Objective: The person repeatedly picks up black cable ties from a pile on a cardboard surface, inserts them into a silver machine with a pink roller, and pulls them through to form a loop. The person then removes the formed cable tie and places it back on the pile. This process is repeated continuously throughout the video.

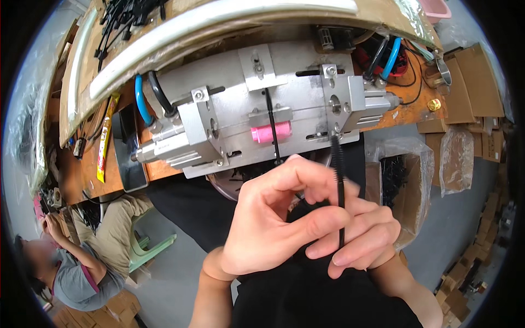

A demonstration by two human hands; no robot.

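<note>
A black mascara brush (338, 164) with a bristled top and thin stem stands nearly upright in front of me. My left hand (279, 218) closes thumb and fingers at its stem. Against the lower stem, my right hand (363, 235) has its fingers curled, partly hidden behind the left thumb and slightly blurred. Just beyond both hands is a grey metal fixture (235, 126) with a cylinder unit at each side. A thin black rod (275, 139) runs down its middle, crossing a pink cylindrical piece (265, 133).
Blue and black hoses (143, 101) join the fixture. Left of it lie a dark tray (130, 147) and a yellow packet (106, 139). A plastic-lined box (418, 191) of black pieces stands at right. Another person (82, 268) sits at far left by a green stool (145, 251).
</note>
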